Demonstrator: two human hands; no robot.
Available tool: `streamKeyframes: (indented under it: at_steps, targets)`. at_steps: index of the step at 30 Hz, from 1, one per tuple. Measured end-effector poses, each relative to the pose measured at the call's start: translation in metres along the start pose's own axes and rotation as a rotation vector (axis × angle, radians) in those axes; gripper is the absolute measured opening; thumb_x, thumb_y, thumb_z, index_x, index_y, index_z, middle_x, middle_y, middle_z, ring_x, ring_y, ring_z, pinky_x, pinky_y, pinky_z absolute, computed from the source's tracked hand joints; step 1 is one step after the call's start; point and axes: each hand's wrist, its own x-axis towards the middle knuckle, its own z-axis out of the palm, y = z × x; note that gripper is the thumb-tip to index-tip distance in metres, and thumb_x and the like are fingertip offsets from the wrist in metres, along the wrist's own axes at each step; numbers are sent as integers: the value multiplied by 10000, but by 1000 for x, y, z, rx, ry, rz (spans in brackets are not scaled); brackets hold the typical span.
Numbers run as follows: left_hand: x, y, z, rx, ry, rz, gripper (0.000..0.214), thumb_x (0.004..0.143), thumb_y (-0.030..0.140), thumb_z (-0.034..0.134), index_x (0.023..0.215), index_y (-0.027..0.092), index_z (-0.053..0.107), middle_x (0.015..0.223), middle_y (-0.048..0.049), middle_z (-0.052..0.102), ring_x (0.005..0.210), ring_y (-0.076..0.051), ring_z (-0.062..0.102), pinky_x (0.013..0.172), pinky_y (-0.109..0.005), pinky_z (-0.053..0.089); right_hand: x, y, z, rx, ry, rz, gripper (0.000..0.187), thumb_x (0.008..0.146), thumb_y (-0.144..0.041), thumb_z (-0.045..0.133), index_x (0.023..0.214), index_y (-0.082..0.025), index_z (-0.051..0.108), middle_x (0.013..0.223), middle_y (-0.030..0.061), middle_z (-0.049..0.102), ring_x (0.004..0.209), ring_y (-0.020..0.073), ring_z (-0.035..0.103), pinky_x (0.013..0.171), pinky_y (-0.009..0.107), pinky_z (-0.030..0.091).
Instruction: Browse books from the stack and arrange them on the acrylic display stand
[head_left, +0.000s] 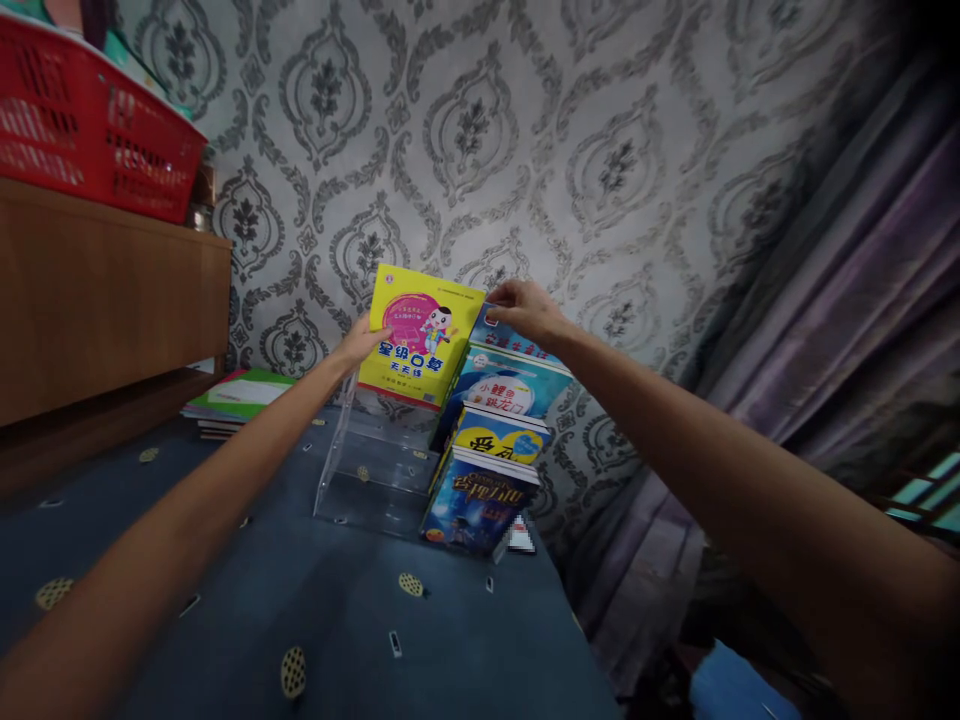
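My left hand (364, 338) grips a yellow workbook (409, 372) by its left edge, thumb on the front cover. The workbook stands upright at the rear left tier of a clear plastic stepped book stand (375, 495). Beside its upper right corner, my right hand (529, 308) has its fingers closed on the top edge of a blue book (510, 332) at the back of the stand's right side. In front of that book, stepping down, are a light-blue book (517, 385), a blue-and-yellow book (495, 435) and a dark-blue book (472, 510).
The stand rests on a dark-blue patterned tablecloth (345, 620) against a patterned wall (465, 130). Several flat books (244, 392) lie stacked at left. A red basket (97, 130) sits on a wooden cabinet (112, 290). Purple-grey curtains (750, 400) hang at right.
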Motion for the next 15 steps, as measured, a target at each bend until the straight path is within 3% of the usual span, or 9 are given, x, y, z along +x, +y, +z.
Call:
streamKeyframes:
  at_steps: [11,15]
  targets:
    - [11,-16,1,11,87,66,567,611,321,837,1088,173,568,854,-12,737,661,-185,689,666,-321,578,-1,1,-2,23,-36,3,157,679,-117,648,831,-156,649,770,16,688,762,177,639,649,253,486]
    - [8,-14,0,-6,37,56,537,623,320,828,1073,176,574,886,-28,744,694,-194,694,697,-340,579,-1,-3,0,-12,-21,-5,107,717,-168,640,822,-155,653,710,14,677,708,173,626,622,260,460]
